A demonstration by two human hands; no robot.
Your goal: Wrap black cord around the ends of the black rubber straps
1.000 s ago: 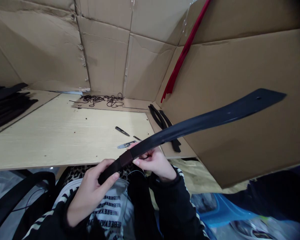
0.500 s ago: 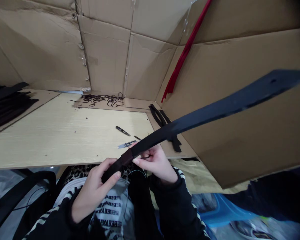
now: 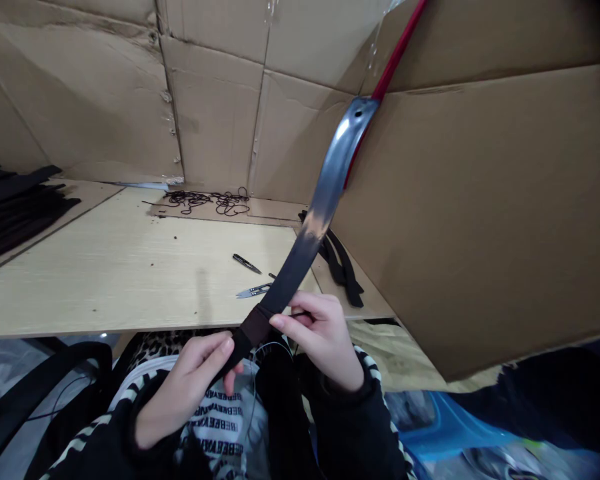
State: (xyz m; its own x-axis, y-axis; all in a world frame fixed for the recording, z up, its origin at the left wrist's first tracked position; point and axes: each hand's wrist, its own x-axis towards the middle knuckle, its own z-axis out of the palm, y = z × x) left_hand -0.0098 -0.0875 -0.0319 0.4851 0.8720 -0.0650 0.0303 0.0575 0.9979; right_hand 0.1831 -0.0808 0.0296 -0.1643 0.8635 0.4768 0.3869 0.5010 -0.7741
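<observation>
The person's left hand (image 3: 185, 393) is pinching the lower end of a long black strap (image 3: 300, 267) between thumb and fingers. The right hand (image 3: 325, 347) is half curled just beside it, with one fingertip resting on the strap's brown band (image 3: 256, 325), though whether it is gripping cannot be told. The strap is rising over the edge of the wooden surface (image 3: 105, 280), its holed tip leaning toward a cardboard wall (image 3: 455, 220). A pair of thread snips (image 3: 253, 291) is lying near the strap. The long, springy strap is hanging on a small grip, so a slip could let it swing down, knocking the snips or catching on their blades, or dragging through the tangled cord (image 3: 205, 201).
</observation>
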